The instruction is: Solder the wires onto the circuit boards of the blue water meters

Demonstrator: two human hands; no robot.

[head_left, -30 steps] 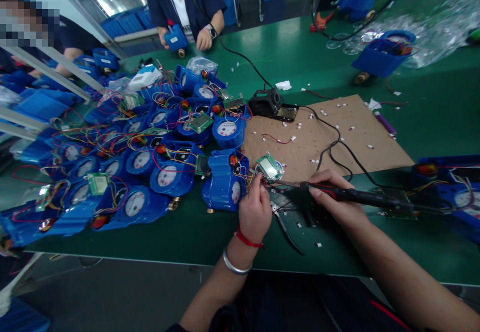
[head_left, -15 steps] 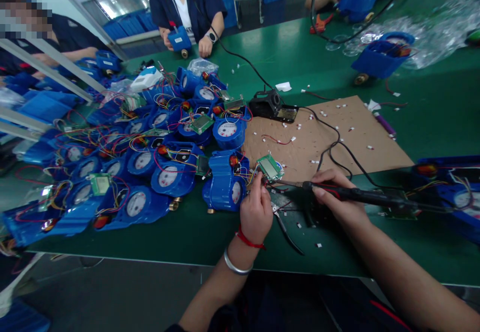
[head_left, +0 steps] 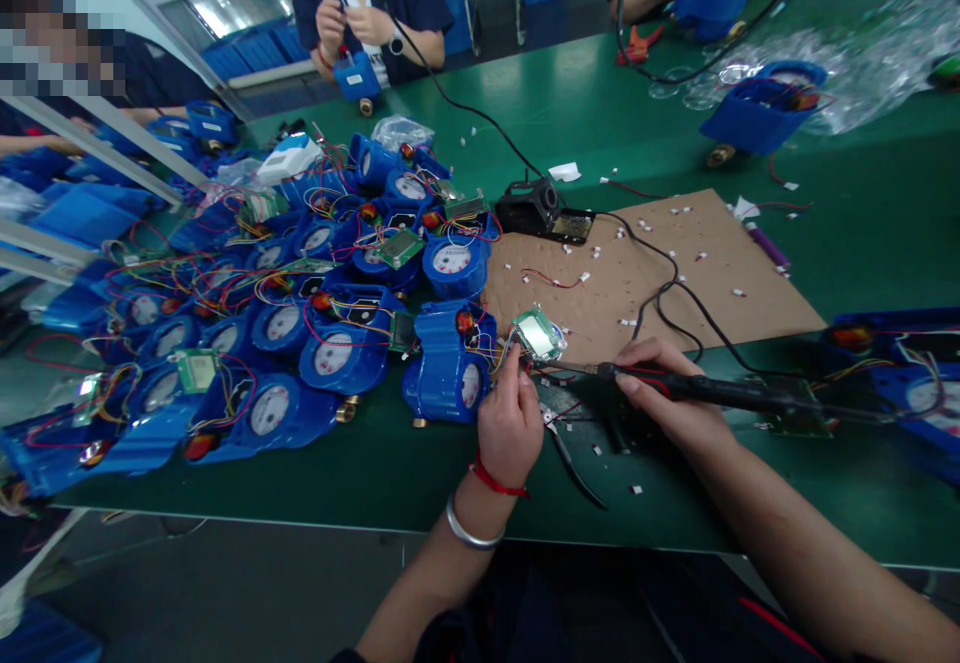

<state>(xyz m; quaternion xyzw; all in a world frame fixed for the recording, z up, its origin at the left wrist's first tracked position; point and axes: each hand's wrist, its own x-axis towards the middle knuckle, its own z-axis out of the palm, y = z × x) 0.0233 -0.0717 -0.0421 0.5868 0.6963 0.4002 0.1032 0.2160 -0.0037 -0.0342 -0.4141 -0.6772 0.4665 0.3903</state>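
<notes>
My right hand is closed around a black soldering iron with red marks on its handle. The iron's metal end points left to the lower edge of a small green circuit board with a display, which glints. Pinched fingertips of my left hand meet that board's lower left corner, among thin wires; what exactly they grip is hidden. Those wires run to a blue water meter lying just left of the board. Below the board, close to my left hand, lie pliers with dark handles.
Many blue meters with tangled wires crowd the left. Behind the board sit a soldering stand and brown cardboard strewn with small white connectors. A black cable loops over the cardboard. Another meter lies right. Co-workers sit opposite.
My hands, the iron and the board keep nearly the same places; the board's display now shines brighter. Across the table, a co-worker has raised both hands together above a blue meter.
</notes>
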